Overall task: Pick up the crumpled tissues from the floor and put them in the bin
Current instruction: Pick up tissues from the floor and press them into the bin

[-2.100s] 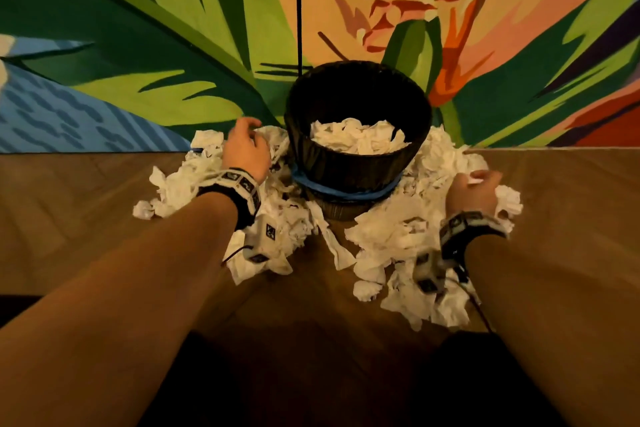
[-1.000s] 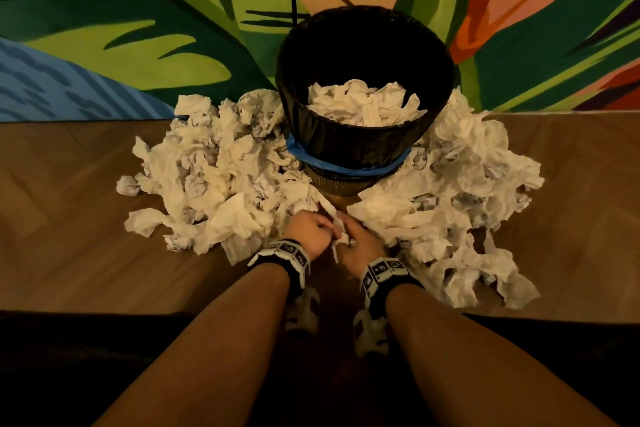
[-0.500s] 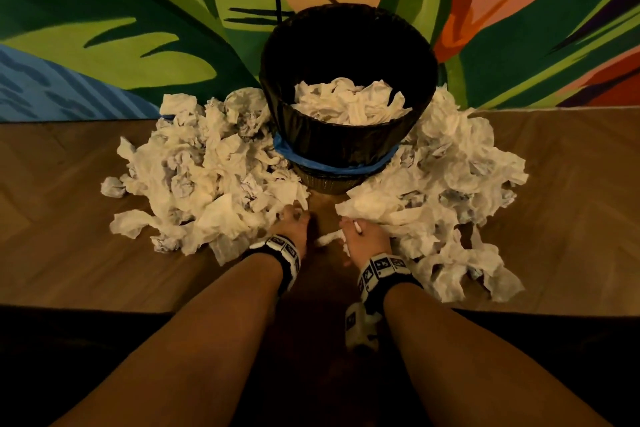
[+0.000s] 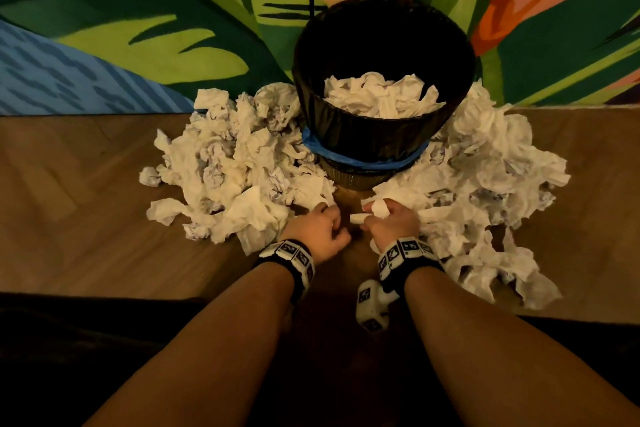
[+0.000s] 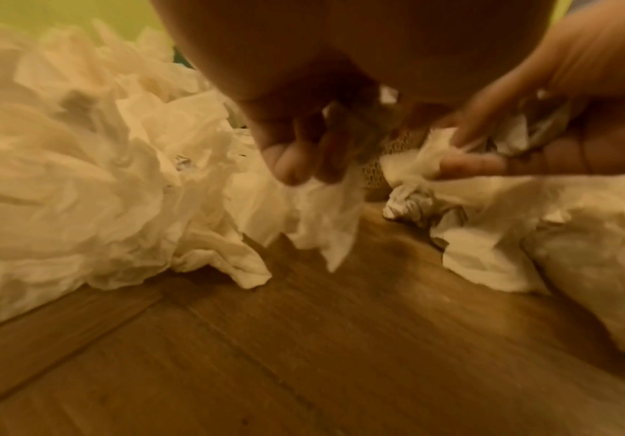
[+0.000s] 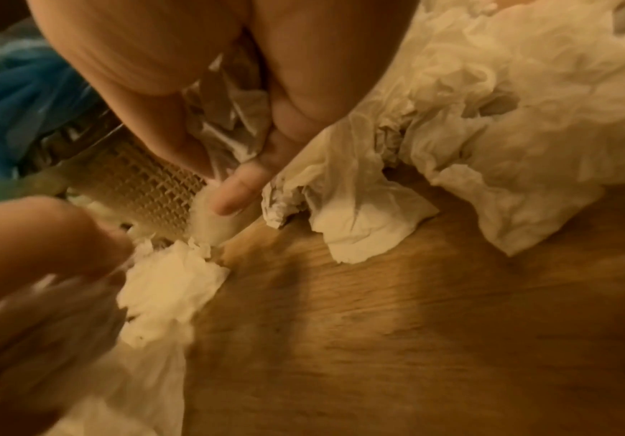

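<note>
Left of the bin (image 4: 382,135) we see a large heap of crumpled tissues (image 4: 235,163) on the wooden floor (image 4: 86,211), pressed up against the bin's side. At that heap's near edge, just in front of the bin, our left hand (image 4: 317,230) has its fingers (image 5: 292,165) curled down onto a tissue (image 5: 326,218); the blur keeps us from telling whether they grip it. Just beside it, our right hand (image 4: 393,220) is closed round a wad of tissue (image 4: 379,208), with white paper poking out between the fingers (image 6: 236,191). The bin itself, lined with a black bag, already holds tissues (image 4: 381,95) inside. Right of the bin lies a second heap of tissues (image 4: 485,184), touching its wall and trailing toward us.
</note>
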The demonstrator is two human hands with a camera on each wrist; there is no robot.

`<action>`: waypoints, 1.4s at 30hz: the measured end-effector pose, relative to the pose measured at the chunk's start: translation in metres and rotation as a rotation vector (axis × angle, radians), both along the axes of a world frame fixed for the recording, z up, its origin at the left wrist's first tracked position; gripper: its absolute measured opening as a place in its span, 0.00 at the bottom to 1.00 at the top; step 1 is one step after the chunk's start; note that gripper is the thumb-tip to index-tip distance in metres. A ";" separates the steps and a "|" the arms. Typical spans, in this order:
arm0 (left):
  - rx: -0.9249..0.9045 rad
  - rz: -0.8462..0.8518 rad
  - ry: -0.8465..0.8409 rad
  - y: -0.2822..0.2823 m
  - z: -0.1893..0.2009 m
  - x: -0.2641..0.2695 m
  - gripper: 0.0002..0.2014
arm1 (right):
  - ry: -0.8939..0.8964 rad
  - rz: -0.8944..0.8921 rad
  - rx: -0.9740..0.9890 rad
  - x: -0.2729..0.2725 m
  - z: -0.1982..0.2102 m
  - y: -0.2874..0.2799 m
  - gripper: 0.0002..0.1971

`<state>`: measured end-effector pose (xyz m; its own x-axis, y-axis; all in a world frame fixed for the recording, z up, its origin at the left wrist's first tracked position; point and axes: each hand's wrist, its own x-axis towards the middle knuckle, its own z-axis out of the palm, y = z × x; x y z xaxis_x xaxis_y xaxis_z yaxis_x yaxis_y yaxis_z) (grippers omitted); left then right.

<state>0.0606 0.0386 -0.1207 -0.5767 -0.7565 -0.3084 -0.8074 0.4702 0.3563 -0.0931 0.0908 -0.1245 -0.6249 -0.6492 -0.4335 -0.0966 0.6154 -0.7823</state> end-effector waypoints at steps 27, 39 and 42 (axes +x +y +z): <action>0.001 -0.068 -0.399 -0.002 -0.029 -0.006 0.21 | 0.014 0.044 -0.007 0.006 0.011 0.004 0.09; -0.024 0.269 0.269 -0.014 0.014 -0.003 0.14 | -0.117 -0.267 -0.020 -0.002 0.041 0.000 0.14; -0.004 0.334 0.452 -0.021 0.035 0.000 0.09 | -0.136 -0.293 -0.074 -0.002 0.057 -0.003 0.15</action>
